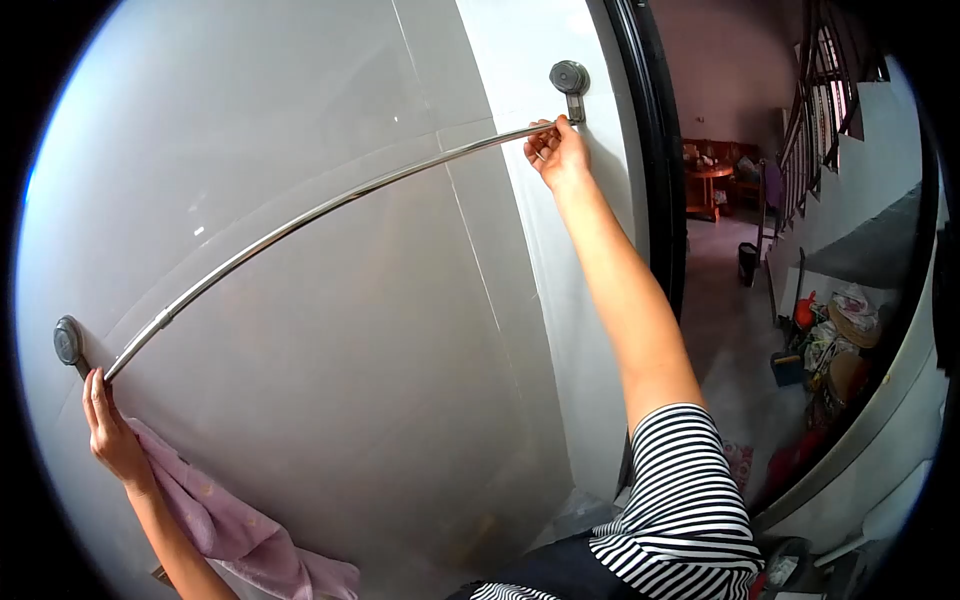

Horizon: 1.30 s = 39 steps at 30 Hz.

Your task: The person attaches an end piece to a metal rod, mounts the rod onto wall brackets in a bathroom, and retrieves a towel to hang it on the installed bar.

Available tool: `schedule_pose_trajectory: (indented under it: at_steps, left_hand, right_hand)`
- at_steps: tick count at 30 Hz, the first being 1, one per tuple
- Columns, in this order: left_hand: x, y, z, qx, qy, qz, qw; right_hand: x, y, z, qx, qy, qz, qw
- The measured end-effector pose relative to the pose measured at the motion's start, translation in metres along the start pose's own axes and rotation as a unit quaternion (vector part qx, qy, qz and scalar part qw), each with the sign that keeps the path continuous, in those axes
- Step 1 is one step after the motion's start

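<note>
A shiny metal towel bar (300, 218) spans the grey tiled wall, looking bowed through the lens. Its left end meets a dark round wall mount (67, 341), where the fingers of my left hand (112, 430) are closed around the bar's end. At the upper right, my right hand (558, 155) pinches the other end just below a second round mount (569, 78). A pink towel (215, 510) hangs below, beside my left wrist and forearm; what it hangs from is hidden.
To the right of the wall runs a dark door frame (650, 130). Beyond the doorway are a wooden table (707, 175), a stair railing (815, 120) and a heap of bags and odds and ends (835, 330). A clear plastic bag (580, 510) lies low near the wall corner.
</note>
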<state>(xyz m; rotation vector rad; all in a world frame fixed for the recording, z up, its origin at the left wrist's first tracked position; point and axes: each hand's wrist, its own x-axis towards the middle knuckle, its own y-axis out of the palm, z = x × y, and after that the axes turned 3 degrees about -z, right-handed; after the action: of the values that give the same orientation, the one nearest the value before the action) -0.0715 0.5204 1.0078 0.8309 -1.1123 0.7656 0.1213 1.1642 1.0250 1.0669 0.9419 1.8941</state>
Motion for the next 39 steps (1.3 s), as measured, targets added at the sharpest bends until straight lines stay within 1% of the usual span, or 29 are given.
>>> schedule_pose_trajectory:
  at_steps: [1, 3, 5, 6, 7, 8, 9, 10, 11, 13, 14, 15, 16, 17, 18, 19, 21, 22, 23, 26, 29, 31, 32, 34, 36, 39]
  left_hand:
    - [0.000, 0.001, 0.003, 0.001, 0.002, -0.001, 1.000]
    - [0.000, 0.001, 0.006, 0.002, 0.000, -0.004, 1.000]
    - [0.006, -0.006, -0.004, 0.012, 0.009, 0.002, 1.000]
    - [0.007, -0.008, -0.007, 0.028, 0.003, 0.007, 1.000]
    - [0.007, -0.005, -0.005, 0.015, 0.024, -0.023, 0.999]
    - [0.009, -0.005, -0.005, 0.016, 0.028, -0.023, 0.999]
    - [0.011, -0.006, -0.009, 0.015, 0.032, -0.023, 0.999]
    - [0.014, -0.010, -0.016, 0.019, 0.027, -0.023, 0.999]
    - [0.015, -0.013, -0.022, 0.022, 0.022, -0.024, 0.999]
    - [0.012, -0.014, -0.026, 0.018, 0.012, -0.015, 1.000]
    - [0.014, -0.016, -0.034, -0.002, 0.021, -0.020, 1.000]
    - [0.016, -0.017, -0.041, -0.022, 0.029, -0.024, 0.999]
    - [0.016, -0.016, -0.045, -0.010, 0.049, -0.033, 0.998]
    - [0.012, -0.012, -0.045, 0.001, 0.033, -0.003, 0.999]
    - [0.013, -0.013, -0.049, -0.001, 0.034, 0.000, 0.999]
    - [0.015, -0.011, -0.056, -0.010, 0.038, 0.002, 0.999]
    - [0.011, -0.003, -0.054, -0.056, 0.033, -0.012, 0.998]
    - [0.008, 0.001, -0.047, -0.042, 0.029, -0.004, 0.999]
    - [0.007, 0.001, -0.046, -0.052, 0.006, 0.014, 0.999]
    - [0.009, -0.002, -0.047, -0.026, 0.004, 0.028, 0.999]
    - [0.015, -0.006, -0.057, -0.027, 0.026, 0.009, 0.999]
    - [0.017, -0.006, -0.061, -0.023, 0.017, 0.013, 1.000]
    - [0.015, -0.004, -0.059, -0.021, -0.002, 0.029, 0.999]
    - [0.013, -0.002, -0.054, -0.009, -0.003, 0.036, 0.999]
    - [0.014, -0.002, -0.054, 0.000, 0.012, 0.034, 0.999]
    - [0.014, 0.000, -0.050, 0.017, 0.010, 0.041, 0.999]
  right_hand:
    - [-0.001, 0.002, 0.000, 0.000, -0.003, -0.014, 1.000]
    - [0.009, -0.001, -0.002, 0.011, -0.007, -0.006, 1.000]
    - [0.024, -0.011, -0.005, -0.016, -0.029, 0.039, 0.999]
    - [0.016, -0.007, -0.005, -0.009, -0.038, 0.011, 0.999]
    - [0.011, -0.004, -0.005, -0.035, -0.047, 0.010, 0.998]
    - [0.008, 0.000, -0.007, -0.066, -0.063, -0.029, 0.995]
    - [0.005, 0.001, -0.007, -0.077, -0.063, -0.036, 0.994]
    - [-0.009, 0.003, -0.002, -0.087, -0.037, -0.039, 0.995]
    - [-0.016, 0.001, 0.000, -0.127, -0.006, -0.050, 0.991]
    - [-0.034, -0.002, 0.002, -0.273, -0.057, -0.001, 0.960]
    - [-0.049, 0.003, -0.002, -0.360, -0.216, -0.010, 0.907]
    - [-0.064, 0.013, -0.006, -0.433, -0.368, -0.019, 0.822]
    - [-0.074, 0.021, -0.007, -0.478, -0.519, 0.017, 0.709]
    - [-0.075, 0.027, -0.012, -0.479, -0.516, 0.019, 0.710]
    - [-0.076, 0.032, -0.013, -0.535, -0.602, 0.046, 0.591]
    - [-0.077, 0.033, -0.012, -0.582, -0.671, 0.069, 0.453]
    - [-0.077, 0.026, -0.021, -0.649, -0.574, 0.108, 0.487]
    - [-0.081, 0.023, -0.022, -0.663, -0.587, 0.096, 0.454]
    - [-0.084, 0.024, -0.021, -0.661, -0.582, 0.104, 0.462]
    - [-0.083, 0.025, -0.023, -0.658, -0.573, 0.111, 0.476]
    - [-0.084, 0.029, -0.026, -0.665, -0.579, 0.095, 0.463]
    - [-0.093, 0.038, -0.033, -0.618, -0.627, 0.095, 0.465]
    - [-0.096, 0.041, -0.037, -0.615, -0.628, 0.099, 0.467]
    - [-0.101, 0.045, -0.045, -0.630, -0.601, 0.144, 0.470]
    - [-0.099, 0.044, -0.046, -0.633, -0.602, 0.140, 0.467]
    - [-0.102, 0.048, -0.048, -0.641, -0.602, 0.126, 0.459]
